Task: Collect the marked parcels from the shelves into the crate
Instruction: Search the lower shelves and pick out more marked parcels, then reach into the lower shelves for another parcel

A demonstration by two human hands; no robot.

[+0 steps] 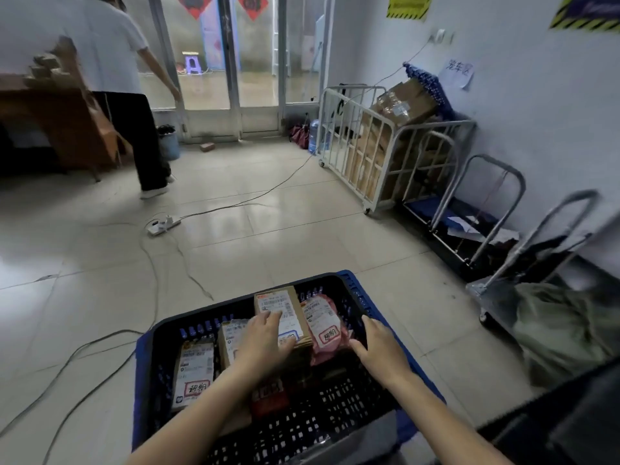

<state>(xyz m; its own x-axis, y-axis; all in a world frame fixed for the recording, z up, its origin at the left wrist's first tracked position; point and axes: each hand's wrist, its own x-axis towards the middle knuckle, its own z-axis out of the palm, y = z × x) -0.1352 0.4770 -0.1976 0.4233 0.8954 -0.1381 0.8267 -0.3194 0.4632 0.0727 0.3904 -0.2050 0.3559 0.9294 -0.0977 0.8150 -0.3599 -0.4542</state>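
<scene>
Crate: I take the blue crate (360, 302) as my landmark; it sits on the tiled floor at the bottom centre of my view, with no shelves visible from here.
Parcels: several lie inside the crate. A brown carton (280, 312) sits toward the far wall, a pink bag (323, 330) just beside it on the right, a flat labelled box (194, 374) against the left wall, and a red pack (268, 394) nearer me.
Marks: the flat box and the pink bag carry red-framed handwritten stickers; I cannot read the other labels.
Left hand: my left hand (265, 340) lies flat on the carton, fingers spread, pressing and not gripping.
Right hand: my right hand (380, 347) rests at the crate's right wall, thumb touching the pink bag, fingers loose, holding nothing.
Step, as I judge it: settling the load in the crate.
Risk one: the carton looks tilted on the things below; pushing unevenly could tip it onto the bag.
Risk two: a power strip (163, 224) and loose cables (110, 340) lie left of and beyond the crate; dragging it that way could snag them.
Risk three: another person (110, 62) stands well beyond the crate, in any path forward.
</scene>
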